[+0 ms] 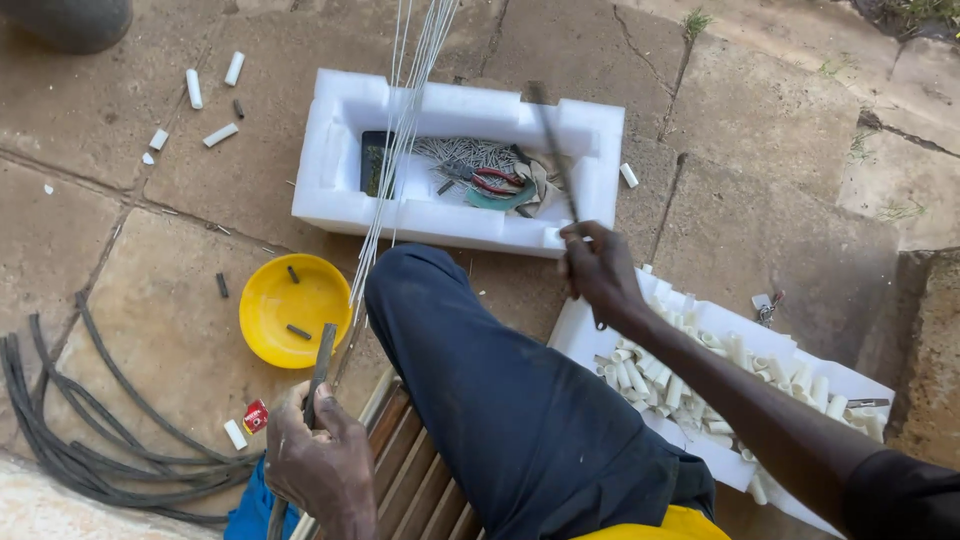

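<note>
White foam forms the open box (340, 150) at twelve o'clock, holding a heap of thin grey pins (465, 152), red-handled pliers (497, 182) and a dark slab at its left end; what lies under the pliers is hard to make out. The right hand (598, 268), at about one o'clock from the raised knee (420, 290), is closed around a thin dark rod (553, 150) that rises blurred over the box, its top end indistinct. The left hand (320, 465), at seven o'clock, is clenched around a dark stick (320, 375) whose lower end is cut off by the frame edge. A bundle of pale wires (400, 130) runs from the top edge down toward that hand, its lower end lost beside the knee. A yellow bowl (265, 320) with short dark pieces sits at nine o'clock. A foam tray (580, 335) of white tube pieces (640, 375) lies at four o'clock, partly hidden by the forearm. Dark cables (70, 440) coil at eight o'clock.
</note>
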